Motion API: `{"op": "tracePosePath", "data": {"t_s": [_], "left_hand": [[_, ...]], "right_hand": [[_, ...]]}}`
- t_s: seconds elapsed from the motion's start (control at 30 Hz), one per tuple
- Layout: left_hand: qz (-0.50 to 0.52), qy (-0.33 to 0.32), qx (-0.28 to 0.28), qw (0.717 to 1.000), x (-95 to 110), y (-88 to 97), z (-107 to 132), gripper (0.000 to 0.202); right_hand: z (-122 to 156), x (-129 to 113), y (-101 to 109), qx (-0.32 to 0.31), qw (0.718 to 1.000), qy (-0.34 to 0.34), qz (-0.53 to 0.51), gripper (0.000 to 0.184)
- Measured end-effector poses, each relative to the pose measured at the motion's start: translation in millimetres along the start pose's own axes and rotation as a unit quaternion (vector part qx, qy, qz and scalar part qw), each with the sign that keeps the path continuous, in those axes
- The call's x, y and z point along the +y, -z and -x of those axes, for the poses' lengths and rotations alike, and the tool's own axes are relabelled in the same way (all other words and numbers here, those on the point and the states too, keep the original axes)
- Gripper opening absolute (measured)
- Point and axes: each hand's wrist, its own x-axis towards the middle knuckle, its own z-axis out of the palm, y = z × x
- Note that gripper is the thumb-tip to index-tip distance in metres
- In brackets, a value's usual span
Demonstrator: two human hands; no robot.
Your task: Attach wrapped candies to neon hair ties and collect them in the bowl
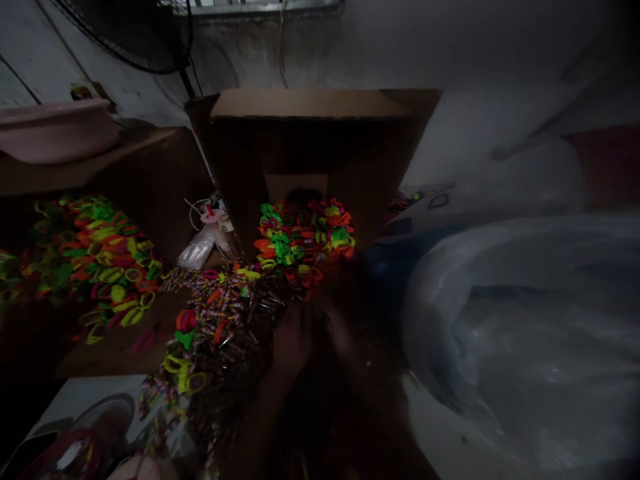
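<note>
Two bare forearms reach in from the bottom edge, sunk in shadow, and at the lower left some rounded containers [75, 453], one dark red, sit half lost in the gloom. The left hand [294, 337] and the right hand [341, 333] are side by side at the near edge of a bright heap; both are so dim and blurred that I cannot tell whether their fingers are clenched, loose or grasping something. Just left of them spreads a pile of small wrapped pieces [235, 307], slim, shiny and striped, with a few loose loops in yellow, green and orange on top. A bulky clear plastic bag [540, 347], creased and glossy, crowds the whole right side. Directly beyond the hands, the neon bands [287, 247], smooth ring-like pieces in green, orange, yellow and pink, are heaped in the mouth of a cardboard box [310, 103], whose stiff side walls flank them and whose inside is nearly black. Farther left, a second heap of bands [115, 260] spills from another brown box [165, 153]; between the boxes are a pink-topped container [215, 220] and a crinkled transparent packet [197, 248]. A round pink basin [57, 130] rests on the left box. Behind rise a wire-caged fan [125, 27] and a stained pale wall [475, 60].
</note>
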Motion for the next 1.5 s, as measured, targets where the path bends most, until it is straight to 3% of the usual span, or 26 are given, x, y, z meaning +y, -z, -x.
{"op": "tracePosePath", "data": {"t_s": [0.17, 0.43, 0.67, 1.0, 1.23, 1.5], "left_hand": [[0.056, 0.006, -0.006, 0.998, 1.7, 3.1, -0.8, 0.019], [0.104, -0.014, -0.034, 0.994, -4.5, 2.6, -2.2, 0.024], [0.01, -0.034, -0.087, 0.996, -3.1, 3.2, -1.1, 0.028], [-0.122, 0.047, -0.127, 0.983, 6.5, 7.2, -1.9, 0.03], [-0.116, 0.064, -0.124, 0.983, 11.2, 10.2, -3.3, 0.026], [-0.095, 0.014, -0.14, 0.985, 8.9, 0.9, -0.3, 0.033]], "right_hand": [[-1.6, -3.6, -2.1, 0.043, 0.999, -0.002, 0.008, 0.037], [4.3, -14.2, -1.9, 0.027, 0.998, -0.002, 0.053, 0.036], [5.8, -14.7, -2.4, 0.02, 0.996, 0.007, 0.089, 0.042], [4.2, -12.1, -3.4, 0.012, 0.983, 0.03, 0.181, 0.04], [2.0, 2.2, -1.4, 0.005, 0.977, 0.034, 0.211, 0.046], [3.9, 6.9, 4.5, -0.026, 0.969, 0.078, 0.231, 0.039]]}}
